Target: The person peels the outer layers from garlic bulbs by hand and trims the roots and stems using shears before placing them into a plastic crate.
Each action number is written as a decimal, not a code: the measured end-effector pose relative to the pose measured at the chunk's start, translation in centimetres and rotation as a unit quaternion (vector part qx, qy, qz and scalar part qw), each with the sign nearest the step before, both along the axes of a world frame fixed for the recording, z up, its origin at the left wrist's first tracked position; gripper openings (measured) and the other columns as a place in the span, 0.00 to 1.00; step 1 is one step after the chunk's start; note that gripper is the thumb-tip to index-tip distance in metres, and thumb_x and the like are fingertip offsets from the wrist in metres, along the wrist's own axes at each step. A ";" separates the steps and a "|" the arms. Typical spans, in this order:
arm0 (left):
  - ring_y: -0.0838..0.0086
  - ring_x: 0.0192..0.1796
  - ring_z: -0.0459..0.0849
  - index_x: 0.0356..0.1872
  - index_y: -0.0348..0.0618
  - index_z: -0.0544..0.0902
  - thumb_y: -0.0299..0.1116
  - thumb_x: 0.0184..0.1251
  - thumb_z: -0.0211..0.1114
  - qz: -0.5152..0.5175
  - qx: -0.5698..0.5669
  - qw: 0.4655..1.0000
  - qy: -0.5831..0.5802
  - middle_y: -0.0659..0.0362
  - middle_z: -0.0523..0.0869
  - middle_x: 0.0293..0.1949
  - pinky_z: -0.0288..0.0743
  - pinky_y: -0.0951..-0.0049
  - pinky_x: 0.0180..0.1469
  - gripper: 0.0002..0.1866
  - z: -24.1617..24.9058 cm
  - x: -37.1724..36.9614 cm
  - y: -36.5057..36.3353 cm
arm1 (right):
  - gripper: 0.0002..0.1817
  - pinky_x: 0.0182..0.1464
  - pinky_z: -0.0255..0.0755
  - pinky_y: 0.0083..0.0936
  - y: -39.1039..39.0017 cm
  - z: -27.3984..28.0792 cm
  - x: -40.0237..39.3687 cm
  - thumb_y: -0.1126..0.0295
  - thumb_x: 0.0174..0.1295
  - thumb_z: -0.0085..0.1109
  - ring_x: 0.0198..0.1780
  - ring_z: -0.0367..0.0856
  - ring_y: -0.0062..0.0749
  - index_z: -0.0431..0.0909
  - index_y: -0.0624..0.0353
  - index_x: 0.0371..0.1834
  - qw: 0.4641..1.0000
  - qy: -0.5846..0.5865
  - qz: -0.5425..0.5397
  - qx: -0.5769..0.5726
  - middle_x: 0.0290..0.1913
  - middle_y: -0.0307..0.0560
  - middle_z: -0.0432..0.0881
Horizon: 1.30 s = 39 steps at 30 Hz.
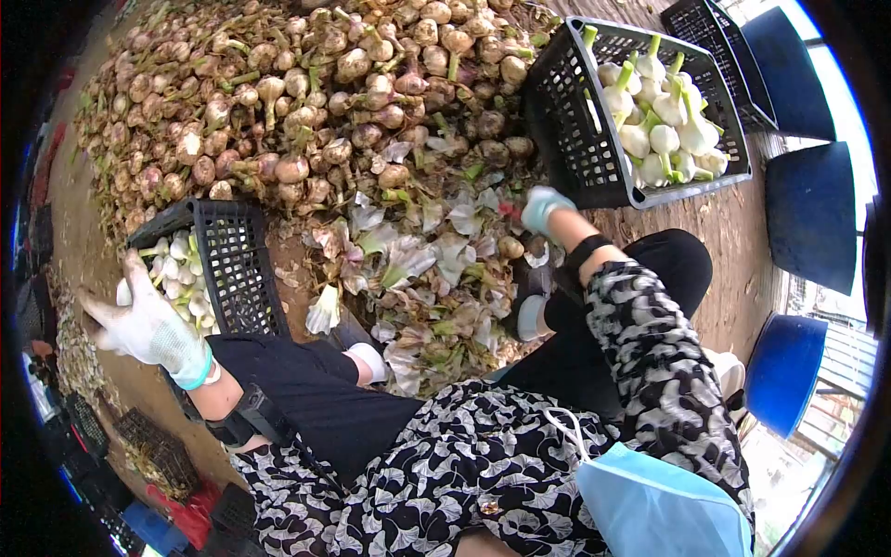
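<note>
My left hand (153, 330), in a white glove with a teal cuff, is over the outer side of the left black crate (243, 269), its fingers spread. A white round shape shows between its fingers; I cannot tell whether it is a bulb. Trimmed white garlic (181, 274) lies in that crate. My right hand (546, 210), in a pale glove, is closed just below the right black crate (580, 121), beside a small red object (509, 211). What it grips is too small to tell. White bulbs with green stems (664, 121) fill the right crate.
A large heap of untrimmed garlic (306, 102) spreads across the back. Peeled skins and leaves (418, 269) litter the floor between my legs. Blue tubs (812, 213) stand at the right, and a dark crate (158, 450) sits at the lower left.
</note>
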<state>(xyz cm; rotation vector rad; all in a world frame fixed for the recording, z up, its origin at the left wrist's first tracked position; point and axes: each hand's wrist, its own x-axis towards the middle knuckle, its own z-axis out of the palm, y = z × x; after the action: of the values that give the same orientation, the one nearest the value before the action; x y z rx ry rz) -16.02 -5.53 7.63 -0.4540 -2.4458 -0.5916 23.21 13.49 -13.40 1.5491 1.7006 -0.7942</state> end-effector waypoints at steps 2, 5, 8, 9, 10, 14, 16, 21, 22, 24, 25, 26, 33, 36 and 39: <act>0.48 0.52 0.75 0.67 0.43 0.63 0.60 0.53 0.64 -0.046 0.012 0.999 -0.022 0.37 0.69 0.52 0.70 0.51 0.51 0.44 -0.5 0.1 -0.5 | 0.17 0.51 0.74 0.37 -3.2 -4.3 0.2 0.65 0.55 0.55 0.51 0.79 0.49 0.81 0.63 0.44 0.995 -0.024 0.089 -0.024 0.49 0.59 0.80; 0.60 0.60 0.71 0.60 0.34 0.70 0.38 0.58 0.66 -0.311 0.110 0.928 -0.171 0.45 0.72 0.59 0.66 0.64 0.60 0.30 -1.6 4.2 1.2 | 0.17 0.51 0.74 0.39 -7.4 -8.4 0.1 0.65 0.54 0.55 0.52 0.78 0.51 0.81 0.60 0.44 0.992 0.028 0.121 0.025 0.50 0.58 0.80; 0.70 0.49 0.76 0.59 0.31 0.70 0.28 0.59 0.64 -0.419 0.250 0.712 -0.506 0.53 0.78 0.49 0.70 0.75 0.54 0.26 -2.5 7.0 2.4 | 0.18 0.55 0.71 0.38 -7.8 -5.9 -1.8 0.65 0.54 0.55 0.56 0.75 0.51 0.80 0.59 0.47 0.999 -0.010 0.017 0.046 0.54 0.57 0.78; 0.71 0.48 0.78 0.59 0.30 0.70 0.28 0.59 0.63 -0.419 0.246 0.689 -0.537 0.53 0.79 0.48 0.71 0.76 0.54 0.26 -3.5 7.0 2.7 | 0.20 0.56 0.70 0.38 -7.2 -5.9 -1.4 0.65 0.54 0.55 0.58 0.74 0.51 0.79 0.60 0.50 0.999 -0.008 -0.011 0.033 0.55 0.56 0.77; 0.70 0.50 0.78 0.57 0.27 0.71 0.29 0.59 0.64 -0.412 0.241 0.669 -0.570 0.51 0.79 0.48 0.71 0.75 0.55 0.25 -4.4 7.2 2.9 | 0.24 0.57 0.69 0.38 -5.7 -7.1 -1.4 0.64 0.55 0.55 0.59 0.73 0.51 0.74 0.61 0.56 0.998 -0.037 -0.054 -0.009 0.56 0.58 0.76; 0.74 0.43 0.80 0.55 0.28 0.74 0.36 0.61 0.63 -0.473 0.122 0.640 -0.592 0.50 0.81 0.47 0.75 0.77 0.45 0.25 -5.8 8.8 3.4 | 0.27 0.45 0.73 0.24 -1.0 1.7 -3.7 0.65 0.55 0.59 0.43 0.80 0.29 0.71 0.72 0.55 0.923 0.345 -0.164 0.046 0.45 0.54 0.82; 0.78 0.39 0.80 0.57 0.29 0.73 0.42 0.62 0.62 -0.488 0.078 0.574 -0.653 0.52 0.82 0.46 0.75 0.79 0.36 0.28 -5.3 9.6 3.8 | 0.26 0.53 0.71 0.22 -1.3 8.4 -6.4 0.74 0.49 0.61 0.47 0.80 0.32 0.72 0.66 0.55 0.831 0.548 -0.049 0.080 0.46 0.54 0.82; 0.78 0.42 0.80 0.52 0.32 0.76 0.43 0.62 0.66 -0.536 0.124 0.342 -0.762 0.57 0.84 0.41 0.74 0.77 0.47 0.25 -4.9 12.7 4.0 | 0.30 0.48 0.72 0.41 -6.7 20.8 -10.2 0.80 0.40 0.57 0.46 0.77 0.56 0.70 0.64 0.54 0.777 0.500 0.311 0.222 0.46 0.58 0.78; 0.79 0.42 0.80 0.52 0.33 0.76 0.43 0.62 0.66 -0.529 0.147 0.347 -0.760 0.58 0.83 0.42 0.75 0.76 0.47 0.25 -4.4 12.9 3.8 | 0.31 0.50 0.72 0.39 -7.0 19.6 -10.0 0.77 0.42 0.62 0.46 0.76 0.56 0.68 0.65 0.55 0.737 0.531 0.307 0.282 0.48 0.58 0.77; 0.77 0.37 0.81 0.47 0.36 0.77 0.50 0.64 0.61 -0.510 0.211 0.381 -0.742 0.59 0.83 0.36 0.75 0.78 0.41 0.24 -5.2 12.7 4.2 | 0.30 0.50 0.72 0.37 -7.5 18.8 -9.4 0.74 0.44 0.65 0.46 0.77 0.52 0.68 0.66 0.54 0.745 0.558 0.153 0.331 0.47 0.59 0.77; 0.76 0.34 0.81 0.44 0.38 0.78 0.53 0.64 0.59 -0.446 0.277 0.325 -0.786 0.59 0.83 0.31 0.75 0.79 0.38 0.24 -5.3 12.7 4.2 | 0.30 0.51 0.72 0.34 -7.6 18.3 -9.0 0.71 0.46 0.68 0.46 0.78 0.49 0.68 0.67 0.54 0.736 0.570 -0.004 0.366 0.46 0.59 0.77; 0.73 0.31 0.82 0.40 0.41 0.78 0.56 0.63 0.59 -0.332 0.366 0.303 -0.815 0.58 0.83 0.29 0.76 0.77 0.34 0.24 -4.6 13.2 4.4 | 0.31 0.51 0.72 0.31 -7.2 16.3 -7.8 0.63 0.50 0.70 0.48 0.79 0.39 0.68 0.67 0.53 0.733 0.594 -0.175 0.283 0.43 0.54 0.77; 0.73 0.46 0.79 0.54 0.35 0.73 0.47 0.63 0.62 -0.477 0.292 0.369 -0.742 0.55 0.80 0.46 0.72 0.72 0.54 0.27 -6.2 14.1 5.0 | 0.15 0.42 0.74 0.22 -8.6 9.7 -9.5 0.61 0.68 0.51 0.43 0.77 0.23 0.71 0.55 0.52 0.675 0.704 -0.079 0.206 0.43 0.37 0.77; 0.69 0.53 0.77 0.59 0.30 0.69 0.38 0.57 0.68 -0.546 0.219 0.461 -0.665 0.51 0.77 0.51 0.70 0.72 0.57 0.32 -5.3 13.7 4.7 | 0.15 0.46 0.74 0.23 -8.8 14.4 -9.5 0.66 0.68 0.49 0.44 0.79 0.24 0.71 0.61 0.54 0.485 0.734 -0.451 -0.150 0.45 0.41 0.80; 0.65 0.55 0.76 0.60 0.29 0.68 0.30 0.50 0.70 -0.622 0.162 0.572 -0.510 0.47 0.76 0.54 0.68 0.71 0.59 0.35 -5.4 13.9 5.0 | 0.16 0.46 0.73 0.21 -8.5 13.9 -9.7 0.66 0.68 0.51 0.43 0.79 0.21 0.70 0.63 0.55 0.438 0.726 -0.501 -0.175 0.44 0.41 0.80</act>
<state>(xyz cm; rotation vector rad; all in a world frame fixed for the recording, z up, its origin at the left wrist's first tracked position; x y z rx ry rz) -2.16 -0.48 2.24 -2.2232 -2.3191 -2.3684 13.50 4.99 0.53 1.2920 0.7831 -3.6005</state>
